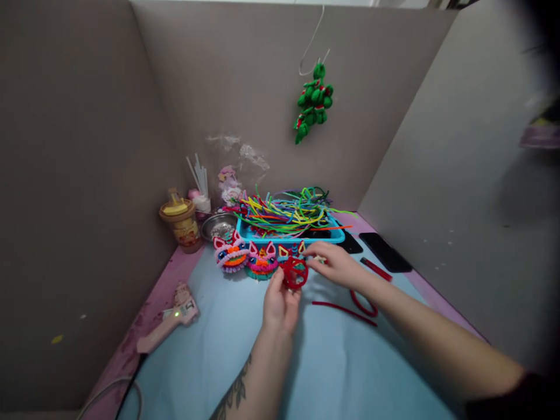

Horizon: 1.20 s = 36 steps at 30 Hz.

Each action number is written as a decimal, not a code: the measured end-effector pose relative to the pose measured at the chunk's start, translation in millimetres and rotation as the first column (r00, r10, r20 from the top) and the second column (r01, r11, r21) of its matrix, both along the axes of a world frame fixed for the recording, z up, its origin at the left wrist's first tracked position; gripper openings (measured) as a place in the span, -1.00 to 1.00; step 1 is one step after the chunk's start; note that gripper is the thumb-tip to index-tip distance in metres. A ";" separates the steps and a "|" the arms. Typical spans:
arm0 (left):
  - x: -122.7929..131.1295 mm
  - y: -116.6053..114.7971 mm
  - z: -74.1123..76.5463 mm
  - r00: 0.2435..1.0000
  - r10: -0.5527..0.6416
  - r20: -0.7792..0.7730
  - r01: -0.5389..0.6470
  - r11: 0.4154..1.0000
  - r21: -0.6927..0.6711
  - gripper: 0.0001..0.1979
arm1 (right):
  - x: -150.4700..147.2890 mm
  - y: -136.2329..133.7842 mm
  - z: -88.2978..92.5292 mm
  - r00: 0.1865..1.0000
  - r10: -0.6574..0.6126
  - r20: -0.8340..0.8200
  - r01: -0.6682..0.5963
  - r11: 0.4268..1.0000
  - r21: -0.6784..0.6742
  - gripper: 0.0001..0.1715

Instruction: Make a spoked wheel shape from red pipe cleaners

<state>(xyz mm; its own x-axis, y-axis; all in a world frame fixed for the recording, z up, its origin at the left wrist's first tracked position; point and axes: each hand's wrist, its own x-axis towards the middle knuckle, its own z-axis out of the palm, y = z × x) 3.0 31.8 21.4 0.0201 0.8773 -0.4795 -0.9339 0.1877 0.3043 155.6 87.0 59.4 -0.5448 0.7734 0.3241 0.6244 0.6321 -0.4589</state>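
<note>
My left hand [282, 300] pinches a round red pipe-cleaner frame [294, 273] with crossing bars, held up above the table. At the frame's upper right edge, my right hand [330, 261] has its thumb and fingers closing on the red wire; the exact contact is too small to see. Behind the frame stand several lion-head figures made of pipe cleaners, among them a pink-and-teal one [262, 260] and a lilac one [231, 254]; one more is partly hidden by my hands. A loose red pipe cleaner [343, 311] lies below my right hand, and a curved one [364, 304] is beside my forearm.
A blue tray [289, 240] heaped with coloured pipe cleaners [289, 211] stands at the back, near a metal bowl [219, 226] and a lidded cup [181, 224]. A pink glue gun [170, 321] lies left, its light green. At right are a phone [385, 252] and a red cutter [376, 269].
</note>
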 end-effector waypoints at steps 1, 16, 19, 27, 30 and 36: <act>-0.6 0.5 1.7 1.000 -0.006 0.025 0.006 1.000 -0.019 -0.90 | -10.2 14.0 8.8 0.999 -0.004 -0.032 0.005 1.000 0.025 -0.79; -8.0 6.7 -9.5 0.996 0.082 0.032 -0.077 0.988 -0.134 -0.92 | -141.8 183.4 29.4 0.871 -0.467 0.151 0.474 0.881 -0.011 -0.76; -5.7 6.0 -12.3 0.997 0.066 0.040 -0.060 0.990 -0.128 -0.94 | -143.5 186.1 23.5 0.884 -0.441 0.156 0.445 0.895 0.007 -0.75; -6.5 6.2 -9.6 0.997 0.078 0.021 -0.074 0.988 -0.137 -0.93 | -153.2 182.6 39.0 0.944 -0.329 0.031 0.327 0.944 0.052 -0.79; -7.3 6.8 -9.4 0.996 0.088 0.018 -0.085 0.987 -0.134 -0.92 | -157.5 184.9 64.2 0.962 -0.266 -0.065 0.271 0.958 0.090 -0.67; -7.3 8.9 -21.5 0.996 0.090 0.015 -0.088 0.992 -0.092 -0.94 | -162.0 204.8 112.9 0.869 -0.064 -0.491 0.133 0.985 0.107 -0.77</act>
